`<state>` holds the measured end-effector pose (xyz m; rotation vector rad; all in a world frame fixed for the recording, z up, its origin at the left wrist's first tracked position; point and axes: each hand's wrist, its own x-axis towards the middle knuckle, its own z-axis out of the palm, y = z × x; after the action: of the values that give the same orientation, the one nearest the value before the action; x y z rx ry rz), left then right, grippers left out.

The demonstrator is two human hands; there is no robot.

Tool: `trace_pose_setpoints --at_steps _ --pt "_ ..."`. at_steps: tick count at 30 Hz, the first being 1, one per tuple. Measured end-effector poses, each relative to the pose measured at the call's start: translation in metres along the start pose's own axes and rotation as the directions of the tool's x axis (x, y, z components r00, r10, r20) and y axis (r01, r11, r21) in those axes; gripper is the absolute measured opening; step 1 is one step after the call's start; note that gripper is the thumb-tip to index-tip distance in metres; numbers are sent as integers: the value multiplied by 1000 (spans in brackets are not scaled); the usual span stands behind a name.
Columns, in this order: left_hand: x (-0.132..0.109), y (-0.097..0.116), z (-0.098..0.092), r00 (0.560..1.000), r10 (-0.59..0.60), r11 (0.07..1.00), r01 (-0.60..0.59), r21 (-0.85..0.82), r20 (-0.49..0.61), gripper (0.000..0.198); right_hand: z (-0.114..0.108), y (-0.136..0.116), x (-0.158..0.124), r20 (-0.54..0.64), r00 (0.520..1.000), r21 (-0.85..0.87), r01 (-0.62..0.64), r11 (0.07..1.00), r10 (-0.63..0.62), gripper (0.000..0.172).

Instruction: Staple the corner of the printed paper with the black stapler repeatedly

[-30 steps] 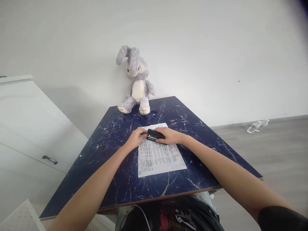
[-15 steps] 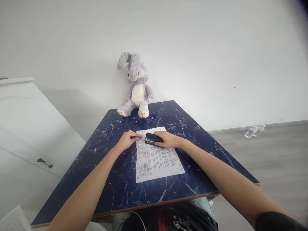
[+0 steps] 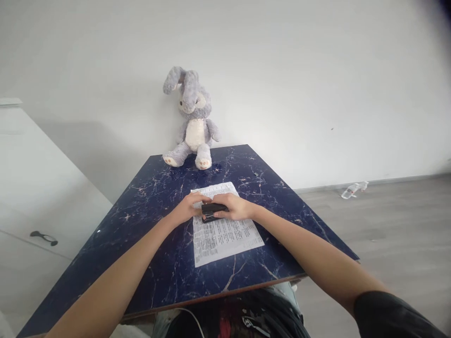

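Note:
A black stapler point(image 3: 214, 209) is held over a printed sheet of paper point(image 3: 225, 239) near the middle of the table. My right hand point(image 3: 234, 206) wraps round its right part, with the thumb along the near side. At the stapler's left end, my left hand point(image 3: 188, 208) has its fingers and thumb closed in on the tip. The fingers hide part of that end, so any small piece between them cannot be made out. The paper lies flat, its upper middle covered by my hands and the stapler.
A grey plush rabbit point(image 3: 193, 119) sits at the far edge of the blue marbled table point(image 3: 141, 263), against the wall. A white cabinet point(image 3: 42, 178) stands to the left. On the floor at right lies a clear plastic item point(image 3: 353, 190).
The silvery metal part that stuck out of the stapler's left end no longer shows. My left hand has moved closer against the stapler. The view has shifted slightly.

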<state>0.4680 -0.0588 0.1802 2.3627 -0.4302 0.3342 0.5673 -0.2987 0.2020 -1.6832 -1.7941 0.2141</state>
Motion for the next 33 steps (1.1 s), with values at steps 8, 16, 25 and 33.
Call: trace_pose_setpoints --at_steps 8,16,25,33 --pt "5 -20 4 995 -44 985 58 163 -88 40 -18 31 -5 -300 912 -107 -324 940 280 22" --pt "-1 -36 15 987 -158 929 153 336 -13 49 -50 71 -36 -613 552 -125 -774 620 566 18" --pt "0 -35 6 996 -46 957 67 284 -78 43 -69 73 -46 -430 718 -170 -660 732 548 29" --pt "0 -37 3 990 -135 934 138 330 -31 48 -72 61 -45 -195 882 -149 -459 876 429 30"
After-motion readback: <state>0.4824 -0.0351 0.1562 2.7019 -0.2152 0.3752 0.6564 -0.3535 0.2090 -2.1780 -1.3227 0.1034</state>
